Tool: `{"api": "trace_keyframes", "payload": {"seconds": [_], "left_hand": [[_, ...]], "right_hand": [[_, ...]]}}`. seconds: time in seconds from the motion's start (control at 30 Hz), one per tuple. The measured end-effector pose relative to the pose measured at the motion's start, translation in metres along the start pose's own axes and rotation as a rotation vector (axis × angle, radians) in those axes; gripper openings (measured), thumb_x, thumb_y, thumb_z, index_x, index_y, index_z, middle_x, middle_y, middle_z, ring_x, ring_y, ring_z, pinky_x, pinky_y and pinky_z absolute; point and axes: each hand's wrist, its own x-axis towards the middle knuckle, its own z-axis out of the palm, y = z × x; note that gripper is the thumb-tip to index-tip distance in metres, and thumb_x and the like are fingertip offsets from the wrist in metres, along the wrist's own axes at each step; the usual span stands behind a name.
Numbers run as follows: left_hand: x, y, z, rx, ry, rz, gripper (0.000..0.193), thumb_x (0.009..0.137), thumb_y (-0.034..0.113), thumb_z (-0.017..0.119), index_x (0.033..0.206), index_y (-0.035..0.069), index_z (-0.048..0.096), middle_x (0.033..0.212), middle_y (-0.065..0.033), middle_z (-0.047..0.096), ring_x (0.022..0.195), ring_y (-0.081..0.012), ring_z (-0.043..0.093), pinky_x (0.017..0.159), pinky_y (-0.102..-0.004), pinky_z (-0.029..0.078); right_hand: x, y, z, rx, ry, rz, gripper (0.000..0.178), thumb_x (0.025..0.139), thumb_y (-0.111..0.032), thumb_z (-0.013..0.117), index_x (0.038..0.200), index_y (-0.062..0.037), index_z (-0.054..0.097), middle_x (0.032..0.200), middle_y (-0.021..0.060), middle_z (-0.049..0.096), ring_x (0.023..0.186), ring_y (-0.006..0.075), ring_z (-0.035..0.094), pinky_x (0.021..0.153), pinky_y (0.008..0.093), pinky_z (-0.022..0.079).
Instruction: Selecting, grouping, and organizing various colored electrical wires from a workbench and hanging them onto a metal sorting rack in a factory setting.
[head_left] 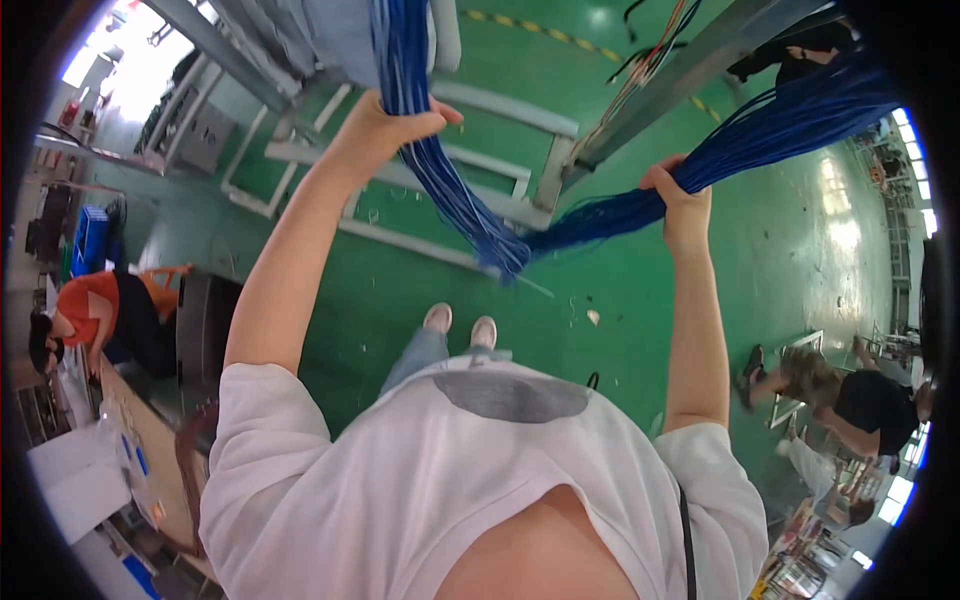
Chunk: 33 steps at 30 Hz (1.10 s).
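My left hand (pixel 395 128) is closed around a thick bundle of blue wires (pixel 445 190), which comes down from the top of the view. My right hand (pixel 682 195) grips a second length of blue wires (pixel 780 140), running off toward the upper right. Below and between my hands, the loose ends of both lengths come together in front of me, above the floor. Whether they are one bundle or two I cannot tell, as they overlap there. My fingertips are partly hidden by the wires.
A grey metal frame (pixel 480 205) stands low on the green floor (pixel 530 350) ahead of me. A slanting metal beam (pixel 660 85) with thin coloured wires rises between the two lengths. People sit at the left (pixel 100 310) and right (pixel 850 400); another person (pixel 800 55) is at the upper right.
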Motion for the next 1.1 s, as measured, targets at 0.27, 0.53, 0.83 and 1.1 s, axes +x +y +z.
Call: {"api": "trace_keyframes", "payload": {"seconds": [0.27,0.53,0.83,1.1], "left_hand": [[-0.067,-0.057,-0.053,-0.078,0.379,0.038,0.008,0.074,0.01,0.058,0.076,0.003,0.057,0.071,-0.0038,0.058,0.065,-0.0111,0.054,0.061,-0.0255,0.042],[-0.004,-0.095,-0.036,0.303,0.469,-0.209,0.014,0.067,0.017,0.06,0.069,0.003,0.056,0.057,-0.0027,0.053,0.056,-0.0104,0.05,0.051,-0.0299,0.041],[0.027,0.212,-0.089,0.412,0.773,1.005,0.086,0.065,0.031,0.069,0.127,-0.006,0.022,0.129,-0.0227,0.03,0.121,-0.0283,0.03,0.098,-0.0331,0.025],[0.056,0.387,-0.043,0.955,0.756,0.797,0.088,0.049,0.048,0.068,0.106,-0.012,0.04,0.095,-0.0256,0.056,0.089,-0.0337,0.056,0.076,-0.0334,0.045]], "right_hand": [[-0.026,0.054,-0.02,0.093,0.058,0.156,0.01,0.068,0.004,0.057,0.073,-0.0008,0.05,0.066,0.0068,0.053,0.061,0.0144,0.052,0.062,0.0265,0.042],[0.001,0.039,-0.026,-0.149,0.046,0.182,0.03,0.063,-0.008,0.068,0.09,-0.0054,0.053,0.081,0.0026,0.056,0.07,0.0121,0.053,0.064,0.0264,0.044],[0.05,-0.309,-0.032,-0.42,0.576,-0.753,0.086,0.064,-0.023,0.072,0.13,-0.0011,0.021,0.124,0.0149,0.038,0.109,0.0234,0.041,0.079,0.0315,0.042],[0.113,-0.361,-0.038,-0.453,0.757,-0.648,0.031,0.067,-0.024,0.068,0.087,-0.0021,0.06,0.079,0.007,0.062,0.073,0.0163,0.057,0.064,0.0307,0.043]]}}
